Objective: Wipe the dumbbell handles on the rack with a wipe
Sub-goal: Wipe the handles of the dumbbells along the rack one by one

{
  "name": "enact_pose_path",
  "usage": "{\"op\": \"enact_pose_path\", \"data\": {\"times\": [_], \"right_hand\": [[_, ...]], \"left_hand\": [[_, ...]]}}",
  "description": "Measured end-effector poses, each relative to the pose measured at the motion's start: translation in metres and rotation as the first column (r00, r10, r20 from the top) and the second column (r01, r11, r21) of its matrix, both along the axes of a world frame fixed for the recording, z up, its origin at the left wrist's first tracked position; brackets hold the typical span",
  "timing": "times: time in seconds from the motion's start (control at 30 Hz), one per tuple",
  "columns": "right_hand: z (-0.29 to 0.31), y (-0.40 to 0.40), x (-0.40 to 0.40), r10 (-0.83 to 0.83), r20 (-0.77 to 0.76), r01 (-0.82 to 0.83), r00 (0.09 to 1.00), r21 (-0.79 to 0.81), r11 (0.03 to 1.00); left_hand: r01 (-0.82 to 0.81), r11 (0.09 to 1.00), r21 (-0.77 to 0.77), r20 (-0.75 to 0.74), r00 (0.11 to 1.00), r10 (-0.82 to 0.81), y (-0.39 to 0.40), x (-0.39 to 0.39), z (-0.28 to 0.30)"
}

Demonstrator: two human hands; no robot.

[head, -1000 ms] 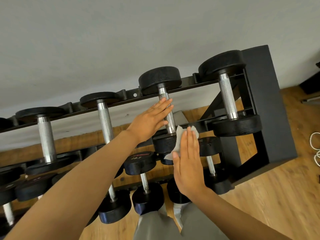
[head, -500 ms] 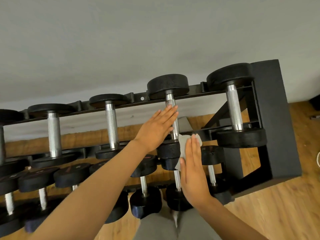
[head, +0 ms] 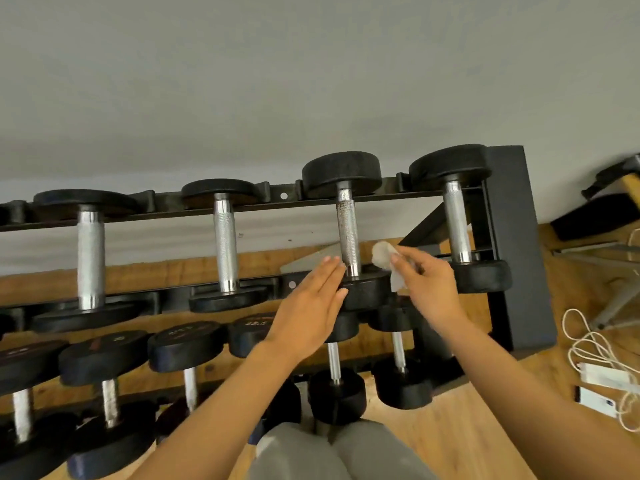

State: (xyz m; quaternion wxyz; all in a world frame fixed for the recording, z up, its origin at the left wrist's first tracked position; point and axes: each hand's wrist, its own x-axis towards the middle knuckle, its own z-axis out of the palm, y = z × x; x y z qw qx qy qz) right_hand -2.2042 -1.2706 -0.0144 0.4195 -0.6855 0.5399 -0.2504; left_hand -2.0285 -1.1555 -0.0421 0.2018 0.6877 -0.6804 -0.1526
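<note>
A small white wipe [head: 388, 263] is pinched in the right hand [head: 431, 289], bunched up into a crumpled wad at the top with a loose flap hanging down below the fingers. It looks thin and a bit see-through, kind of blurry at the edges. It's held just to the right of the knurled chrome handle [head: 348, 230] of the third dumbbell [head: 346, 223] on the top shelf of the black rack [head: 512, 244]; whether the handle is actually touched by the wipe can't be told, it's that close.

The left hand [head: 311, 306] is kept flat with the fingers straight and together, nothing grasped, fingertips up by the lower end of that same handle, over the near black weight head.

The handle itself is silver with a textured grip, darker and a little grubby along the upper part. Three more dumbbells with similar chrome handles are seen on that shelf, and smaller ones are lined up on the lower shelf. White cables [head: 599, 348] are piled on the wood floor [head: 485, 438] off to the right.
</note>
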Motion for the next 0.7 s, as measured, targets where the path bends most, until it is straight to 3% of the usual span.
{"op": "enact_pose_path", "data": {"times": [0.07, 0.13, 0.2, 0.3, 0.43, 0.5, 0.6, 0.7], "right_hand": [[0.009, -0.015, 0.007, 0.036, -0.018, -0.036, 0.999, -0.037, 0.999], [0.018, -0.026, 0.022, 0.142, -0.065, -0.152, 0.988, -0.183, 0.971], [0.019, -0.039, 0.039, 0.34, -0.138, -0.366, 0.93, -0.373, 0.852], [0.007, -0.063, 0.059, 0.584, -0.403, -0.708, 0.705, -0.444, 0.549], [-0.008, -0.082, 0.067, 0.609, -0.725, -0.942, 0.321, -0.309, 0.129], [-0.009, -0.088, 0.064, 0.606, -0.768, -0.97, 0.207, -0.241, 0.025], [-0.002, -0.097, 0.063, 0.591, -0.799, -0.98, 0.108, -0.185, -0.072], [0.003, -0.101, 0.063, 0.612, -0.784, -0.966, -0.106, -0.066, -0.252]], "left_hand": [[0.013, 0.996, -0.089, 0.061, 0.998, -0.008, 0.004, -0.002, -0.006], [0.013, 0.988, -0.152, 0.067, 0.998, -0.003, 0.006, -0.005, -0.013], [0.027, 0.984, -0.177, 0.058, 0.998, -0.017, 0.009, -0.009, -0.019], [0.03, 0.984, -0.177, 0.042, 0.999, -0.023, 0.015, -0.015, -0.026], [-0.065, 0.968, -0.241, -0.009, 0.998, 0.065, 0.019, -0.023, -0.027], [-0.142, 0.951, -0.273, -0.028, 0.99, 0.14, 0.021, -0.03, -0.026], [-0.242, 0.916, -0.32, -0.035, 0.969, 0.244, 0.027, -0.046, -0.024], [-0.308, 0.885, -0.348, -0.033, 0.948, 0.317, 0.03, -0.06, -0.026]]}}
